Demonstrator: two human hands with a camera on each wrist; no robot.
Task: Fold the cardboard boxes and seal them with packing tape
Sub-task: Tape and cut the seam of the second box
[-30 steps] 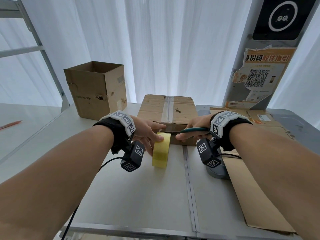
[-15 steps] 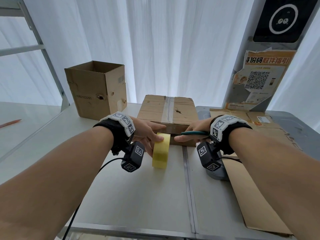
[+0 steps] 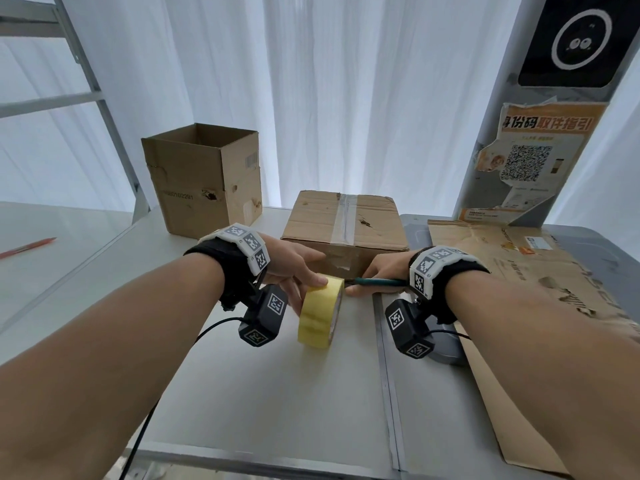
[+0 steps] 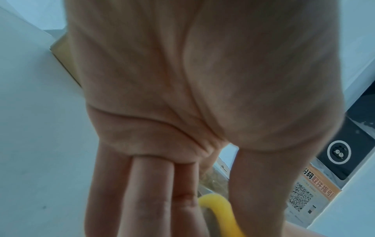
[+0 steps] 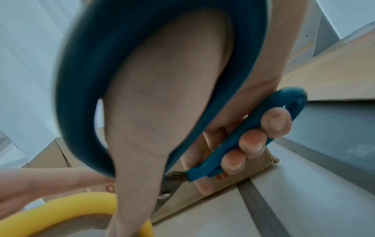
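Worktop (image 3: 270,403), pale, two panels with a seam between them. Closed cardboard box (image 3: 346,220), top seam taped, at the middle rear. Open cardboard box (image 3: 204,178), upright and taller, rear left, apart from the closed one. Flattened cardboard sheet (image 3: 540,299), lying on the right side. Yellow roll of packing tape (image 3: 320,311), standing on edge just before the closed box's near face. Left hand (image 3: 294,268): thumb on top of the roll, fingers down its far side, holding it upright. Right hand (image 3: 382,268): thumb through one teal loop, fingers curled round the other handle of the scissors (image 5: 233,150); blades point toward the roll, close by the box's near face. Red pen (image 3: 27,249), far left, on a neighbouring surface. Poster with QR code (image 3: 526,161), on a post at the right rear.
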